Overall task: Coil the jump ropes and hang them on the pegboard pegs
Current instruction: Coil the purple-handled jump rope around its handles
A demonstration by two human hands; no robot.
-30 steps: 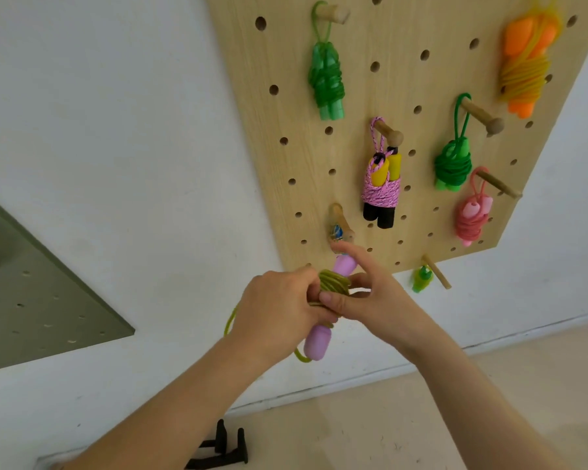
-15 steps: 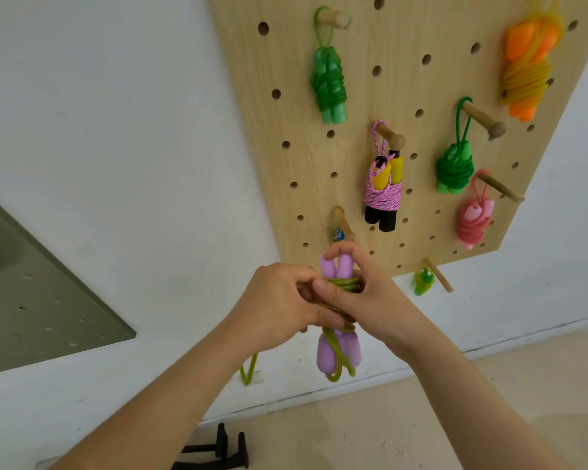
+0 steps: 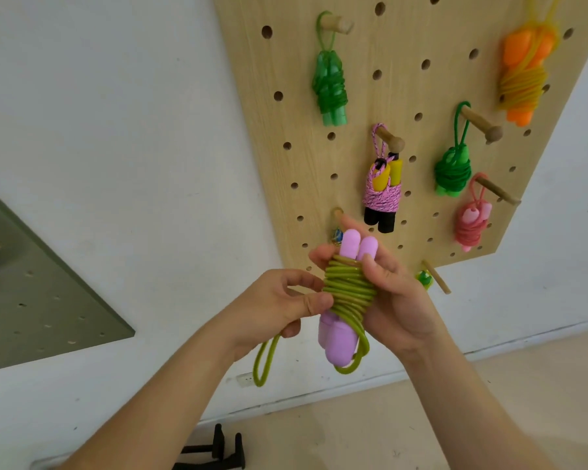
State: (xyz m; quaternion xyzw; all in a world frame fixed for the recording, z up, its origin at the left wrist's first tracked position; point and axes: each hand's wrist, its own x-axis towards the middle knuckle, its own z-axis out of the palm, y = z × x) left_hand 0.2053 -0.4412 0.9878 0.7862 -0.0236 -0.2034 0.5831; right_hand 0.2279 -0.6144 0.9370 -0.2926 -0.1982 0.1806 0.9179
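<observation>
A jump rope with two purple handles (image 3: 340, 337) and an olive-green cord (image 3: 348, 290) wound around them is upright in front of me. My right hand (image 3: 392, 300) grips the wound bundle from the right. My left hand (image 3: 279, 300) pinches the cord at the bundle's left side, and a loose loop of cord (image 3: 263, 361) hangs below it. Behind stands the wooden pegboard (image 3: 353, 96) with several coiled ropes on pegs. A wooden peg (image 3: 337, 213) sits just above the handles, partly hidden.
Hung ropes: light green (image 3: 330, 86), pink with yellow and black handles (image 3: 382, 191), dark green (image 3: 453, 171), coral (image 3: 470, 222), orange (image 3: 523, 76). A bare peg (image 3: 437, 276) sticks out at the lower right. A grey-green panel (image 3: 31, 293) is at left; black stands (image 3: 218, 452) lie on the floor.
The bundle has been turned upright and raised a little, with more cord wound around the handles. The loose cord loop under my left hand has got shorter.
</observation>
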